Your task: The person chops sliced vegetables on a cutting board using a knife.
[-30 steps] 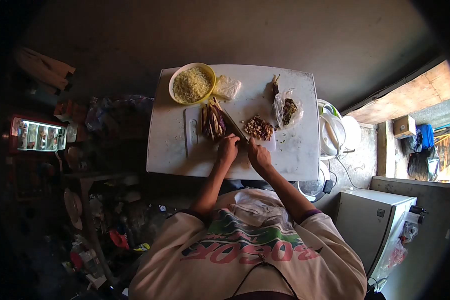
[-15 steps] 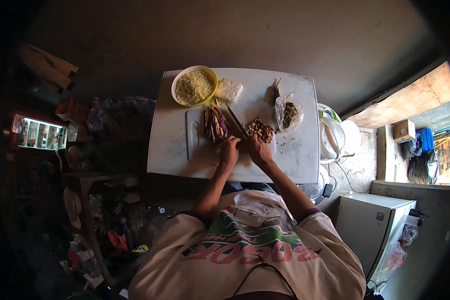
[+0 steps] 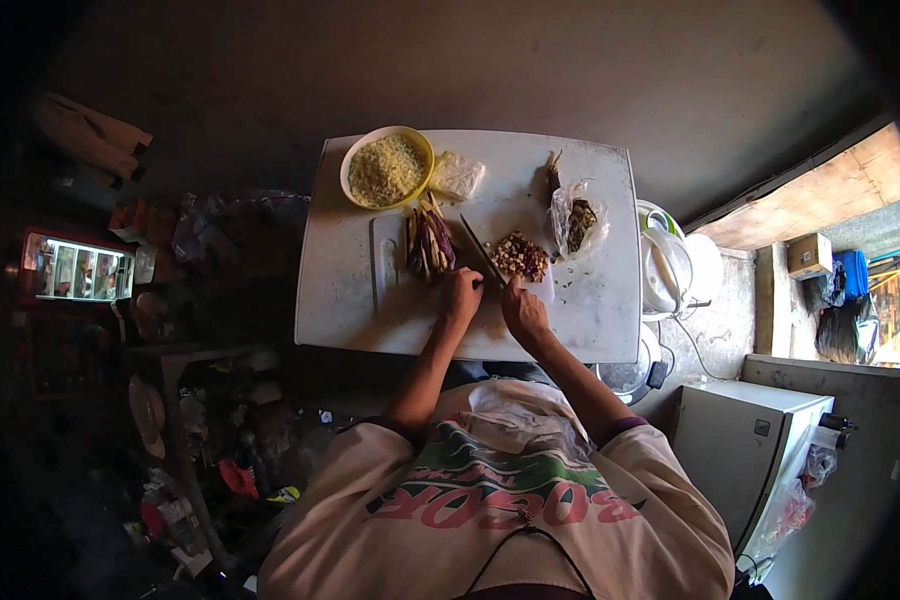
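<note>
My right hand [image 3: 524, 310] is closed around the handle of a knife [image 3: 479, 244], whose long blade points away from me and to the left across the cutting board [image 3: 383, 262]. Just left of it, my left hand [image 3: 460, 294] is closed, with a small dark bit at its fingertips that I cannot make out. Purple-skinned eggplant strips [image 3: 430, 245] lie bunched on the board beyond my left hand. Right of the blade is a pile of chopped eggplant pieces [image 3: 521, 258].
A yellow bowl [image 3: 429, 183] of pale shredded food stands at the table's [image 3: 510, 150] far left, beside a plastic-wrapped white packet [image 3: 457, 177]. A whole eggplant [image 3: 553, 176] and a clear bag with dark greens [image 3: 579, 226] lie at the right.
My left hand has shifted slightly right, away from the strips, its fingers turned toward the knife. The knife stays in my right hand, its blade moved a little.
</note>
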`<state>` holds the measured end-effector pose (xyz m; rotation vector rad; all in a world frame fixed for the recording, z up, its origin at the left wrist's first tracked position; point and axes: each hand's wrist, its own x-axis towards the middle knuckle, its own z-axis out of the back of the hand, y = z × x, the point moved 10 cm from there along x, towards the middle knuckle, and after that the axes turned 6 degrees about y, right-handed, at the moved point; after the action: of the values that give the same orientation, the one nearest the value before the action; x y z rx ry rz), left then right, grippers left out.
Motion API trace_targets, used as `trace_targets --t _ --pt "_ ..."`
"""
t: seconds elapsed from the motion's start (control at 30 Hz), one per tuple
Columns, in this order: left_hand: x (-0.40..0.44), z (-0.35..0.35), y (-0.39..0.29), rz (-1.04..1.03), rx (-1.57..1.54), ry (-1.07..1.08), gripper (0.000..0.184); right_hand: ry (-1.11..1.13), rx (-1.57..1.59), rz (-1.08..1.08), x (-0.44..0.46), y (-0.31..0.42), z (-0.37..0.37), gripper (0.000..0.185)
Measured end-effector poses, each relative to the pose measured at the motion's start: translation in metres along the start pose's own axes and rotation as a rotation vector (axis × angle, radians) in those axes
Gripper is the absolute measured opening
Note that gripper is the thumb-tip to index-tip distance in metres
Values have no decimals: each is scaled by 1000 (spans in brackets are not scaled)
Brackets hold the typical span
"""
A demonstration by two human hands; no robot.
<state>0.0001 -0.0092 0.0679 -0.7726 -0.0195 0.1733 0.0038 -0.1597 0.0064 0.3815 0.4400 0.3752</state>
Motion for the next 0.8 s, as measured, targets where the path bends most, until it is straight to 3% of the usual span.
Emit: trace_targets --t 0.07,0.17,0.53,0.7,0.8 --pt "0 -8 9 -1 -17 2 17 -223 123 111 -7 -9 3 22" --pt "-1 -3 4 20 -28 13 17 -214 46 118 -47 19 47 18" --pt "-4 -4 7 49 -49 71 17 -95 128 54 -47 12 59 15" --pt "-11 5 -5 -82 -30 6 18 -84 148 28 -49 14 58 18" --pt "-11 2 -4 -43 18 47 19 -75 200 35 -61 26 64 16"
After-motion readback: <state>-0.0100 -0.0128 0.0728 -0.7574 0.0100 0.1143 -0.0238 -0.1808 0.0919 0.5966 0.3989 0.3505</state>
